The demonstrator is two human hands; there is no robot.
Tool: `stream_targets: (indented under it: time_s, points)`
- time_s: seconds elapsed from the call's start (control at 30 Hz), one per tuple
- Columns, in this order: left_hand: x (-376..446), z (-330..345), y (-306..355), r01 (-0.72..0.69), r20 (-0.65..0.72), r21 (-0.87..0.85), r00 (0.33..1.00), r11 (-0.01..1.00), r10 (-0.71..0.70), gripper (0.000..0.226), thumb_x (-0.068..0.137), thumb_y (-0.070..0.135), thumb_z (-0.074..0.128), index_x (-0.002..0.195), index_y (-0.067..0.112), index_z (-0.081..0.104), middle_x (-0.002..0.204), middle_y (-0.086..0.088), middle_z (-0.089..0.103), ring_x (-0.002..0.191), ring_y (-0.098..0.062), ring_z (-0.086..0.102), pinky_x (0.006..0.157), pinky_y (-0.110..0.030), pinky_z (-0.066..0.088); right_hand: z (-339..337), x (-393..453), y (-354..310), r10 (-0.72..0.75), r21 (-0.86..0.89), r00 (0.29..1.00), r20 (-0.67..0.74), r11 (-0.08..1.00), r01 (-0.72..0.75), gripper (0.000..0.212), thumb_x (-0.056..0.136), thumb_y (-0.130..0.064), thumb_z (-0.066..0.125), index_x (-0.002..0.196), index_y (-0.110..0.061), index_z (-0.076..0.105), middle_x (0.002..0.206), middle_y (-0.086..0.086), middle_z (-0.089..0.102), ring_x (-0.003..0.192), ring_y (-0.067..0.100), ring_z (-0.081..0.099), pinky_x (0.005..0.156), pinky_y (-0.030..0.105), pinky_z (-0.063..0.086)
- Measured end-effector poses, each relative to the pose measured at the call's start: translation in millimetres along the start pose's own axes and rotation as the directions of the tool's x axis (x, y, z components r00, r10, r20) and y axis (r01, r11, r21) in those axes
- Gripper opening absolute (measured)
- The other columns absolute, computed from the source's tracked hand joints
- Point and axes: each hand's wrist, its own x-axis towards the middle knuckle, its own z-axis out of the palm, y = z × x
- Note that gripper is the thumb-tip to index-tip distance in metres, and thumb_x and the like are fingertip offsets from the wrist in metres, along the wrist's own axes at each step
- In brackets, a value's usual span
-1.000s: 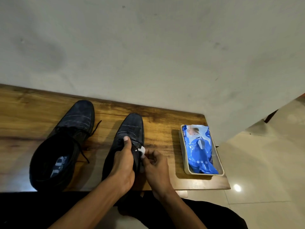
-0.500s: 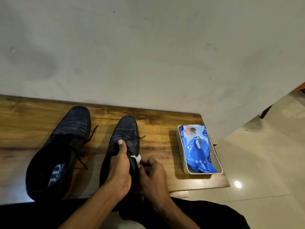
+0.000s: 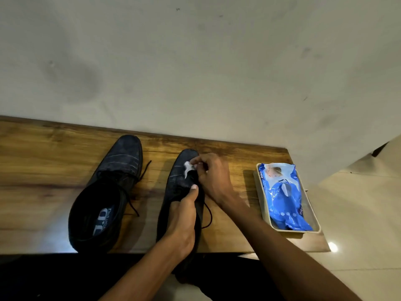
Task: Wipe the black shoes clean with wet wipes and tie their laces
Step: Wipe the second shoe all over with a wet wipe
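Note:
Two black lace-up shoes stand on a wooden bench, toes towards the wall. The left shoe stands free, its laces loose on the wood. My left hand grips the right shoe around its middle, thumb on top. My right hand pinches a small white wet wipe against that shoe's toe area. A loose lace hangs off the right shoe's side.
A blue wet-wipe pack lies in a beige tray at the bench's right end. A plain wall rises right behind the bench. Tiled floor lies to the right. My dark-clothed legs fill the bottom.
My right hand with the wipe has moved forward from the shoe's lace area to its toe. My left hand keeps its grip on the shoe.

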Motion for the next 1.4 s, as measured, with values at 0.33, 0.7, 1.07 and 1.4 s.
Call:
stream_targets:
  time_s: [0.33, 0.7, 1.07, 1.4]
  points:
    - [-8.3, 2.0, 5.0, 0.031, -0.037, 0.105, 0.999, 0.994, -0.027, 0.033, 0.065, 0.022, 0.065, 0.09, 0.0, 0.063, 0.077, -0.01, 0.053, 0.07, -0.025, 0.049, 0.065, -0.04, 0.036, -3.9, 47.5, -2.7, -0.185, -0.209, 0.969, 0.162, 0.953, 0.217, 0.019, 0.088, -0.005, 0.065, 0.1, -0.008, 0.078, 0.104, 0.015, 0.069, 0.094, 0.032, 0.067, 0.085, 0.044, 0.055]
    - [4.1, 3.5, -0.2, 0.053, -0.014, 0.106, 0.999, 0.993, -0.052, 0.016, 0.08, 0.011, 0.061, 0.091, 0.004, 0.052, 0.079, -0.01, 0.047, 0.073, -0.025, 0.046, 0.063, -0.04, 0.034, -4.6, 80.6, -31.2, -0.132, -0.491, 0.846, 0.517, 0.764, 0.419, 0.024, 0.092, -0.01, 0.066, 0.114, -0.005, 0.072, 0.119, 0.016, 0.069, 0.11, 0.031, 0.063, 0.092, 0.036, 0.049]
    - [4.5, 8.7, 4.5, 0.056, 0.008, -0.125, 0.998, 0.991, -0.055, 0.049, 0.063, 0.007, 0.063, 0.111, 0.001, 0.065, 0.112, -0.02, 0.069, 0.101, -0.034, 0.066, 0.089, -0.05, 0.054, -37.9, -3.3, -10.3, -0.015, -0.175, 0.966, 0.259, 0.983, 0.062, 0.026, 0.093, 0.002, 0.057, 0.106, -0.01, 0.076, 0.112, 0.007, 0.074, 0.103, 0.02, 0.068, 0.084, 0.018, 0.046]
    - [-22.7, 12.2, 21.9, 0.055, 0.092, -0.48, 0.996, 0.876, -0.012, 0.024, 0.091, 0.021, 0.047, 0.091, 0.002, 0.061, 0.086, -0.015, 0.062, 0.07, -0.025, 0.059, 0.065, -0.036, 0.049, -47.2, -69.1, -3.7, 0.169, 0.01, 0.964, 0.203, 0.985, -0.175, 0.016, 0.095, -0.012, 0.066, 0.107, -0.02, 0.072, 0.097, -0.013, 0.068, 0.085, 0.004, 0.066, 0.066, 0.008, 0.049]
